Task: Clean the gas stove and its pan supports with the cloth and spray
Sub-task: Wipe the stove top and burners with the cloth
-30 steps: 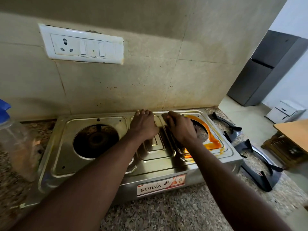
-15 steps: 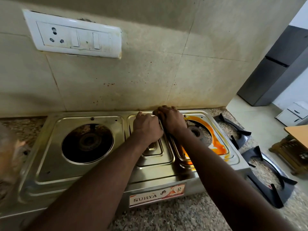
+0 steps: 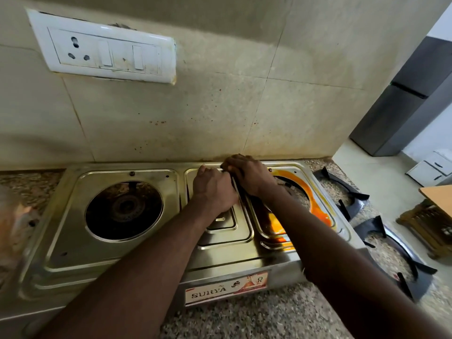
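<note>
Your two hands have moved from the middle of the stove (image 3: 137,260) to its rear edge, on the rib between centre panel and right burner well. Judge the wiping begun but far from finished. Your right hand (image 3: 249,174) curls its fingers onto a dark cloth (image 3: 238,189). Your left hand (image 3: 215,189) is fisted beside it; what it holds cannot be told. The stove is glossy pressed steel with stepped ribs. A wet orange spill (image 3: 318,206) rings the right burner. Black pan supports (image 3: 352,192) lie at the right end of the speckled counter (image 3: 269,319).

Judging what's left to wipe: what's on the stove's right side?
Orange spill rings the burner hole; the pan supports lie off it, on the counter. The right hand and forearm cover its left edge.
</note>
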